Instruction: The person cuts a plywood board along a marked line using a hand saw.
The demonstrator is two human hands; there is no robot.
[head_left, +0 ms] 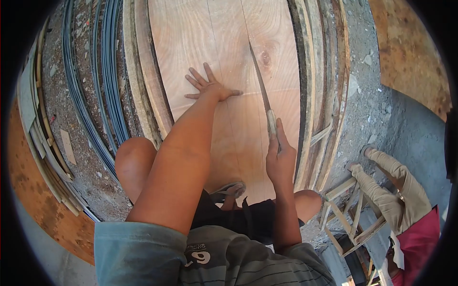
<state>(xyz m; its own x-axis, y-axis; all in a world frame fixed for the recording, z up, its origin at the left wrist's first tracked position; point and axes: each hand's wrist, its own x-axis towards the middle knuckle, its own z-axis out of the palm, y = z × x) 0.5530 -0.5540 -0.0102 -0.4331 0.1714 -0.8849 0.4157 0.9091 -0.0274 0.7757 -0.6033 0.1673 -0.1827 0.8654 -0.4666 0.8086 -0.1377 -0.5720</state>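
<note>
Sleeve point(138, 243) nearest; left hand point(210, 88) presses plywood point(176, 40), fingers spread. Right hand point(280, 155) wraps fingers round a saw point(262, 86); sawing looks partway, near end uncut.

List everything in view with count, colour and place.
Plywood: one sheet, pale brown, centre
Saw: one, grey, on the plywood
Planks: several, brown, beside the plywood
Rods: many, blue-grey, left
Strips: several, tan, far left
Boards: two, brown, upper right and lower left
Frame: one, tan, lower right
Co-worker: one, red top, tan trousers, lower right
Gravel: uncountable, grey, both sides
Left grip: one, bare, on the plywood
Right grip: one, bare, holding the saw
Shirt: one, grey, bottom
Shorts: one pair, black, bottom
Knees: two, bare, lower half
</note>
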